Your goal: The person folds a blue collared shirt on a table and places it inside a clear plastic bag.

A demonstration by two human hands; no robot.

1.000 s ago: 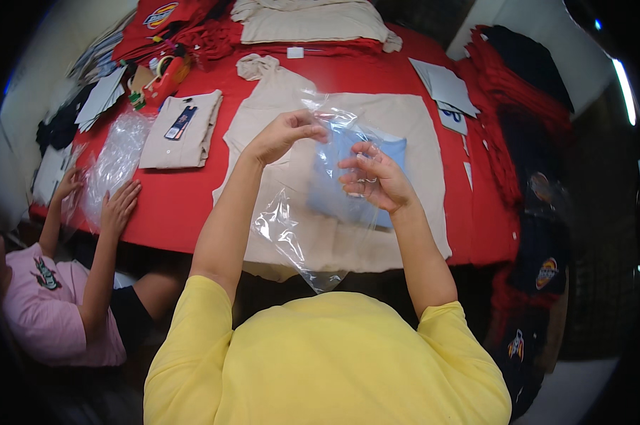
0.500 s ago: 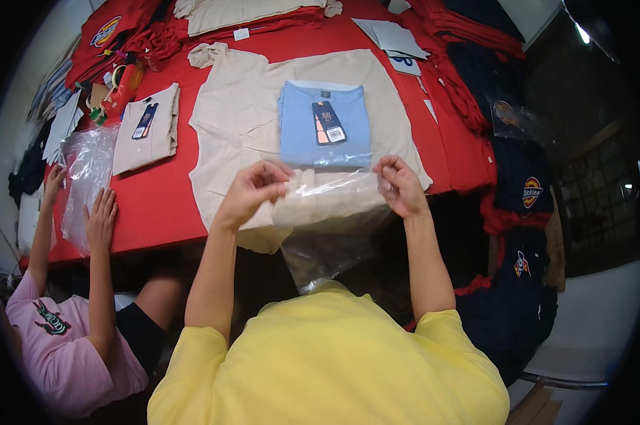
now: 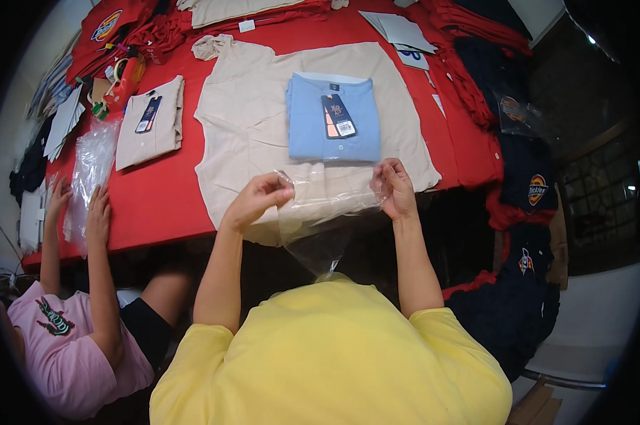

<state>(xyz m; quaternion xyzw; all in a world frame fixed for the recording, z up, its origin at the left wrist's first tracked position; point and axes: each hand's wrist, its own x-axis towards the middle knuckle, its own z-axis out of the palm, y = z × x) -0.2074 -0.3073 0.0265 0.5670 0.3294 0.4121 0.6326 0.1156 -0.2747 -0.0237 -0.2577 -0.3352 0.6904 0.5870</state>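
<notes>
A clear plastic bag (image 3: pixel 327 202) is stretched between my two hands over the table's front edge, its lower part hanging toward me. My left hand (image 3: pixel 257 198) pinches the bag's left corner. At the other corner, my right hand (image 3: pixel 396 188) grips the plastic between thumb and fingers. Just beyond the bag's upper edge lies a folded light blue shirt (image 3: pixel 313 131) with a dark hang tag (image 3: pixel 340 117) on its front. Under the shirt a beige garment (image 3: pixel 249 113) is spread flat, partly drooping over the edge.
At the left, a co-worker's hands (image 3: pixel 97 216) press on another clear plastic bag (image 3: pixel 93 159). Near them are a folded beige shirt (image 3: pixel 150 124) and a tape dispenser (image 3: pixel 127 74). White cards (image 3: pixel 405 32) lie at the back right. Dark folded garments (image 3: pixel 525 184) hang along the right side.
The bag has come slightly away from the blue shirt, toward me, and its mouth edge no longer overlaps the shirt's lower edge. The co-worker's plastic bag looks narrower.
</notes>
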